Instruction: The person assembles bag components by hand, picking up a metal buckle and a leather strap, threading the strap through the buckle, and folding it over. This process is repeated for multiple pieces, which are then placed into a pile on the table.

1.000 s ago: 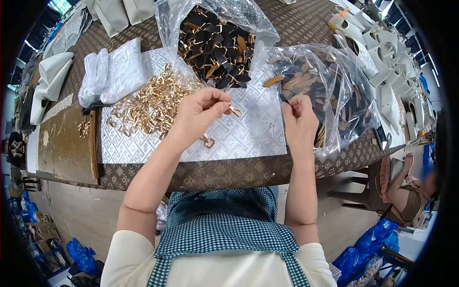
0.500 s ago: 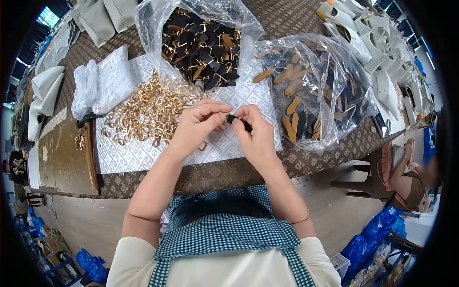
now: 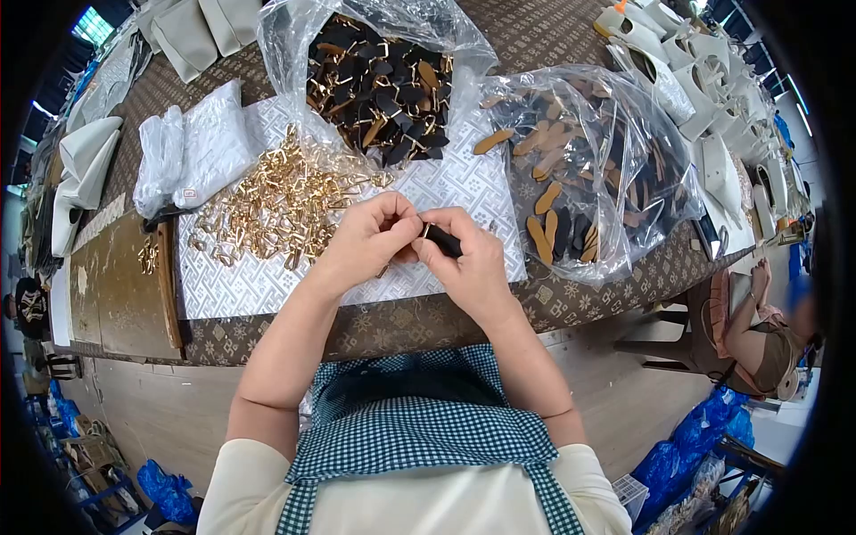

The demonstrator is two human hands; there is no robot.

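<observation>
Over the front of the patterned sheet, my two hands meet at their fingertips. My right hand (image 3: 466, 259) pinches a black leather tab (image 3: 443, 241) between thumb and fingers. A sliver of a gold buckle (image 3: 426, 229) shows at the tab's inner end, where my left hand (image 3: 367, 242) closes thumb against fingers; most of the buckle is hidden. To the left lies a heap of loose gold buckles (image 3: 267, 209). Beyond my hands, a clear bag (image 3: 468, 53) holds black tabs with gold buckles fitted. Brown and black tabs fill another clear bag (image 3: 655, 227) at the right.
White plastic packets (image 3: 214, 143) lie left of the heap. A brown board (image 3: 120, 299) with a few gold pieces sits at the left edge. Pale bags (image 3: 713, 107) line the right side. A seated person (image 3: 758, 343) is at the right, beyond the table edge.
My right hand has turned, and its fingers now reach close to my left fingertips. The black tab sits further into my right hand's grip and shows more of its length.
</observation>
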